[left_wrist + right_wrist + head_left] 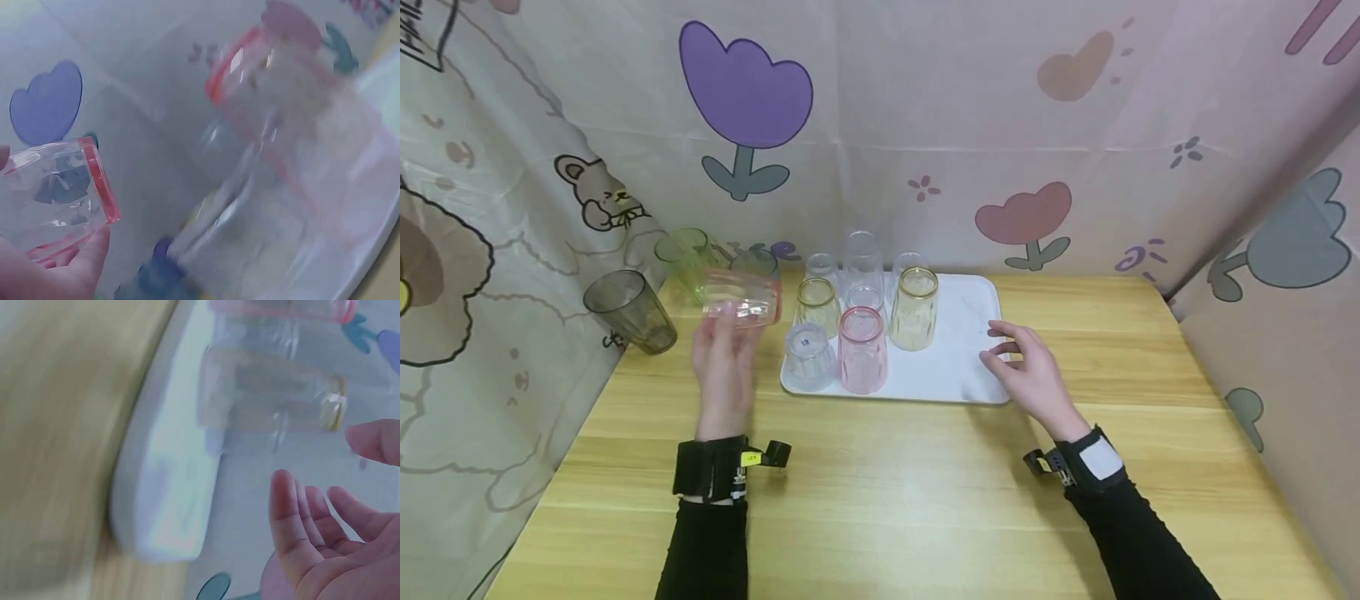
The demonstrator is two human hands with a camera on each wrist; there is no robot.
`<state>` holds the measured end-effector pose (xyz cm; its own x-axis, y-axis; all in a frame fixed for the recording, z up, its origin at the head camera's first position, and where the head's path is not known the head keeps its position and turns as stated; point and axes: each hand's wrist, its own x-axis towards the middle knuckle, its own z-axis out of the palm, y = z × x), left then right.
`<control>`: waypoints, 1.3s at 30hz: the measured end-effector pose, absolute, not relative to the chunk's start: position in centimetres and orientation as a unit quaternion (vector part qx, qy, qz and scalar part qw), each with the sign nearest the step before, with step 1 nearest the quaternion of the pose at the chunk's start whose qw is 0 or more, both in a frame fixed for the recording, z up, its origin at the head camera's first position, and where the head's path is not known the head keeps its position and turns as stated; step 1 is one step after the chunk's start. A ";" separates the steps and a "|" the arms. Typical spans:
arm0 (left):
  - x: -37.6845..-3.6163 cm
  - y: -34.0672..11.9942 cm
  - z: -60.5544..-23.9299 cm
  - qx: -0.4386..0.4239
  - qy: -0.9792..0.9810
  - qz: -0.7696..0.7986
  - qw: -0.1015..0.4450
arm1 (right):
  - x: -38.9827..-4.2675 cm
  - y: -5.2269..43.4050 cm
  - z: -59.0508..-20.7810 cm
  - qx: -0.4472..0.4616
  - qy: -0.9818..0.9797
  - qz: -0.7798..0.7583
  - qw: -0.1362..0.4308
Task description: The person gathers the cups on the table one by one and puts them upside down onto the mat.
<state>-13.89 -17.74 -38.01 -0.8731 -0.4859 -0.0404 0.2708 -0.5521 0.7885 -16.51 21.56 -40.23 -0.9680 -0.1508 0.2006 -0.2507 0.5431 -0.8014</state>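
My left hand (727, 329) grips a clear glass with a red rim (741, 300), held on its side just left of the white tray (966, 329). In the left wrist view the same red-rimmed glass (56, 194) lies across my fingers (81, 262). My right hand (1006, 348) hovers open over the tray's front right corner, fingers relaxed and holding nothing. On the tray stand a pink glass (861, 350), an upturned clear glass (810, 357), a tall gold-rimmed yellowish glass (913, 308), a smaller gold-rimmed one (817, 306) and several clear ones behind.
A grey glass (628, 311) and a green glass (685, 254) stand at the table's far left, against the patterned curtain. The wooden table (925, 500) is walled by curtains on three sides. The right wrist view shows the tray's edge (169, 487) and the yellowish glass (269, 400).
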 end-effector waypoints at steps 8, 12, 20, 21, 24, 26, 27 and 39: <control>-13.0 -14.2 -37.4 0.046 -0.414 -0.894 0.167 | -15.2 18.6 -38.5 0.158 -0.821 0.543 0.075; -12.6 -12.7 -37.0 0.014 -0.433 -0.890 0.141 | -14.6 17.2 -37.5 0.179 -0.787 0.585 0.078; -12.1 -9.9 -36.6 -0.010 -0.411 -0.905 0.113 | -13.6 14.8 -36.2 0.225 -0.727 0.645 0.078; -12.0 -9.5 -36.6 -0.013 -0.412 -0.905 0.108 | -13.5 14.5 -36.1 0.230 -0.720 0.650 0.077; -11.9 -8.4 -36.8 -0.022 -0.419 -0.903 0.091 | -13.4 13.8 -36.0 0.241 -0.699 0.670 0.068; -11.9 -7.7 -37.0 -0.031 -0.425 -0.901 0.078 | -13.3 13.5 -36.1 0.243 -0.685 0.683 0.065; -11.8 -7.4 -37.1 -0.034 -0.428 -0.900 0.072 | -13.2 13.4 -36.1 0.244 -0.678 0.691 0.065; -11.2 -5.5 -37.2 -0.050 -0.444 -0.894 0.023 | -12.7 11.8 -36.0 0.224 -0.618 0.752 0.052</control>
